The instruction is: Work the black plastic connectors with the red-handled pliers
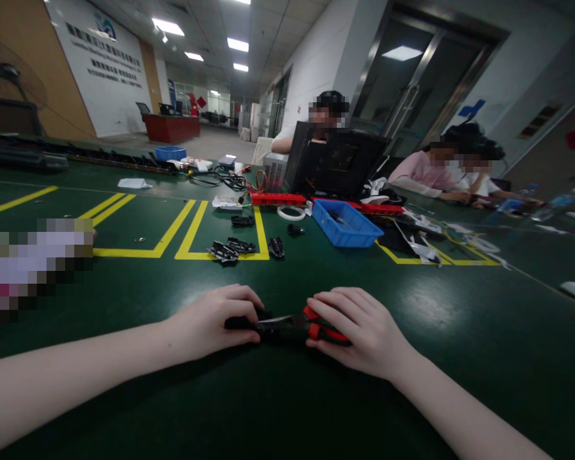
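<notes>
My right hand [359,329] is wrapped round the red handles of a pair of long-nose pliers [290,322]. Their metal jaws point left and meet a small black part [242,322]. My left hand [220,322] pinches that part between thumb and fingers, which cover much of it, so its exact kind is hidden. Both hands are low over the green table. Beyond them, several similar-looking black parts [241,245] lie in and beside a yellow taped outline [220,257].
A blue bin [347,223] stands beyond my right hand, beside a white tape ring [291,213]. Red power strips [278,199], cables and a black monitor-like case [340,160] are behind. People sit across the table. A blurred-out object [38,262] lies at the left.
</notes>
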A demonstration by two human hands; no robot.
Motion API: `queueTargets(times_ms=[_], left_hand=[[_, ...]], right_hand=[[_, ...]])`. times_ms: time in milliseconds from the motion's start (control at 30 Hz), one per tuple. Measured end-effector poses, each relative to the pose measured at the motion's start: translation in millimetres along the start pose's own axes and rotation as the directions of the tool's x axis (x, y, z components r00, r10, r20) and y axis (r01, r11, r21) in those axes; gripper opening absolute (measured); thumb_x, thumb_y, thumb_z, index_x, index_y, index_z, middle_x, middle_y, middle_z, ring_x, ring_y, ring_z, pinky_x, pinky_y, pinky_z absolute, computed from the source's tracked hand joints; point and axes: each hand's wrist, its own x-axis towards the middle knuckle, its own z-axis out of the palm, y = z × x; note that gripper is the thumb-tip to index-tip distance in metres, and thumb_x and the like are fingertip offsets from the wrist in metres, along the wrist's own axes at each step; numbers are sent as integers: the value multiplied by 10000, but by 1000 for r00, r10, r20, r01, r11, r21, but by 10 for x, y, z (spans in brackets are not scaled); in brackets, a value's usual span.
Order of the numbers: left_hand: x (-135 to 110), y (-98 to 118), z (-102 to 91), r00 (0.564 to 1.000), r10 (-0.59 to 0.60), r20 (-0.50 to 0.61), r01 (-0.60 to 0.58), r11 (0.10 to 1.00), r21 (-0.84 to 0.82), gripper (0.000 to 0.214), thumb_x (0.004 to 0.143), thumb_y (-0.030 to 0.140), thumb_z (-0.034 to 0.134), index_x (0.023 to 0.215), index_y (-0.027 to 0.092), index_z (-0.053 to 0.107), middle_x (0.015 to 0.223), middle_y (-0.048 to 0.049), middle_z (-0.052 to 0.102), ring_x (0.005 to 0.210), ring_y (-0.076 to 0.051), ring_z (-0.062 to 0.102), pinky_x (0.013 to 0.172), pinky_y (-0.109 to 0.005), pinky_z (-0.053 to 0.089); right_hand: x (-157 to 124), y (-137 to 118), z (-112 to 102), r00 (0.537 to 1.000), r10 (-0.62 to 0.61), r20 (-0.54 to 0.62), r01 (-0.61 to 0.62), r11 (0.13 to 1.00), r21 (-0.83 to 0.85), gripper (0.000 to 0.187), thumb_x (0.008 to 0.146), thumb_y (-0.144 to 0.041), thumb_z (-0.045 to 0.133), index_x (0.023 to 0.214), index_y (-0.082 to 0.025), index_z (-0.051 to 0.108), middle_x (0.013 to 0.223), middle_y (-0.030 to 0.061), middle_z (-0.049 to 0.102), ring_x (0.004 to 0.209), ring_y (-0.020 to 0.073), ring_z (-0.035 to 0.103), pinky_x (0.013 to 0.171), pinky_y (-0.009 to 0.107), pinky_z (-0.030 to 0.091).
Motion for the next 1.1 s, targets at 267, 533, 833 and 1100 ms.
queueTargets(times_ms=[267, 533, 833, 1100], left_hand=[[19, -22, 7, 1000, 15, -8, -15, 1000, -21, 80, 872, 216, 676, 947, 191, 668, 1145, -54, 614, 1035, -202, 604, 882, -345, 516], [35, -18, -6, 1000, 18, 3, -18, 996, -85, 46, 870, 203, 679, 913, 185, 673, 1144, -50, 593, 1048, -202, 595, 897, -337, 499], [47, -67, 17, 1000, 10, 6, -9, 994, -105, 43, 864, 222, 691, 891, 192, 677, 1148, -40, 601, 1041, -199, 604, 889, -334, 495], [42, 91, -56, 999, -36, 19, 37, 994, -99, 102, 925, 234, 605, 919, 192, 698, 1162, -50, 603, 1035, -193, 607, 919, -329, 493]], right_hand=[[-1, -8, 3, 1000, 3, 11, -4, 998, 58, 401, 864, -387, 663, 1167, -131, 604, 1033, 135, 687, 884, 216, 653, 727, 349, 545], [-8, -42, -7, 996, -22, 86, 18, 999, 48, 394, 918, -388, 586, 1218, -135, 614, 1041, 136, 669, 871, 205, 629, 705, 332, 531], [1, -11, -9, 990, -30, 137, 25, 999, 40, 411, 932, -404, 571, 1245, -143, 618, 1033, 128, 672, 875, 205, 609, 720, 337, 521], [-23, 43, -30, 988, -19, 155, 8, 998, 68, 406, 925, -405, 580, 1238, -151, 626, 1004, 115, 667, 862, 195, 610, 711, 325, 513]])
